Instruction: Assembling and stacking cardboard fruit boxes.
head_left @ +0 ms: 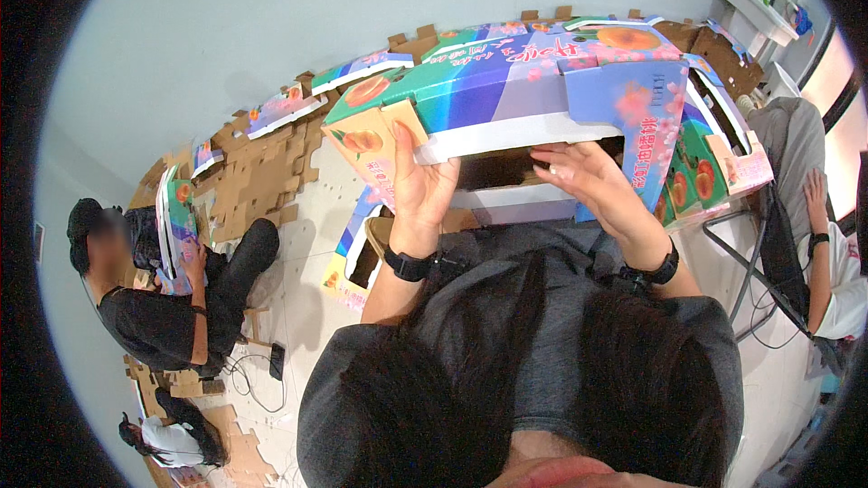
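Observation:
A printed cardboard fruit box (515, 90) in green, purple and blue, with peach pictures, spans the space in front of me. My left hand (425, 188) grips its near left corner, one finger raised against a peach-coloured flap (404, 117). Below the white edge strip (497, 136) is a dark opening. My right hand (597, 183) reaches across that opening, fingers stretched out and close to the strip's lower edge. A blue side panel (624, 95) stands just above and beside it.
More printed boxes (701, 167) stand to the right and behind. Flat brown cardboard (258, 172) covers floor along the wall. At left a seated person (163, 307) holds a similar box; another (176, 438) sits lower left. A third person's arm (818, 244) rests at right, near black metal legs (746, 262).

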